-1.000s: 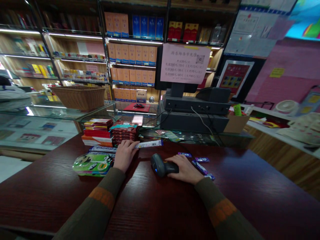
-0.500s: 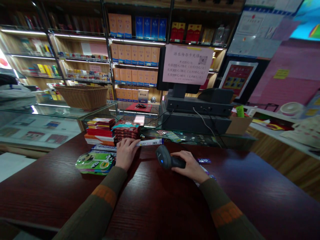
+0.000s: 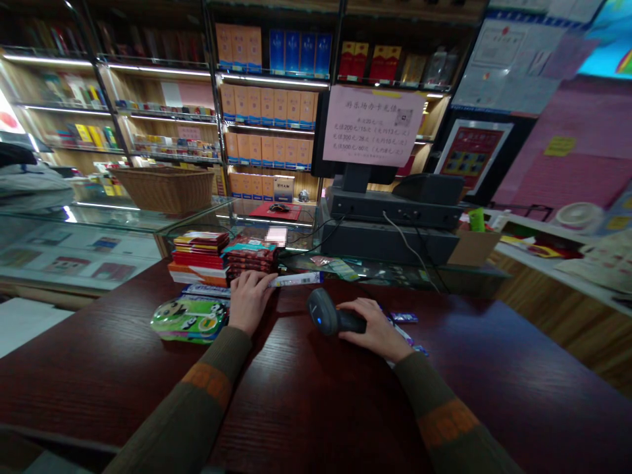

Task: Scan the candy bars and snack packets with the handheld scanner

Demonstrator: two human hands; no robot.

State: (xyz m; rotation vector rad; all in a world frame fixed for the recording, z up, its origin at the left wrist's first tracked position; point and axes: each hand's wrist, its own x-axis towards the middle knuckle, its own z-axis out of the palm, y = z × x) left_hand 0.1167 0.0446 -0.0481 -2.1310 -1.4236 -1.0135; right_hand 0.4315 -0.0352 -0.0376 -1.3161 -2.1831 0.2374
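1. head view, progress: we find the scanner (image 3: pixel 326 316) in use position above the table (image 3: pixel 286 408), its blue light lit. the white strip packet (image 3: pixel 299 280) lies beyond it, printed code showing. we judge the work to be underway; whether this packet has been read, we cannot tell.

2. head view, other goods: left of the packet we note the dark red packets (image 3: pixel 251 260), a red-and-orange stack (image 3: pixel 200 257) and a green panda-patterned pack (image 3: pixel 192 320). small purple packets (image 3: pixel 405 317) lie beyond the right wrist, partly hidden. we cannot tell which groups are finished and which remain.

3. head view, left hand (image 3: pixel 249 299): palm down, fingers forward, forearm slanting in from lower left. its fingertips touch the packet's near left end; whether they pinch or merely press it, we cannot tell.

4. head view, right hand (image 3: pixel 375 332): closed around the scanner's handle, thumb nearest us, forearm angling in from lower right. we record the scanner's head turned leftward, apart from the packet.
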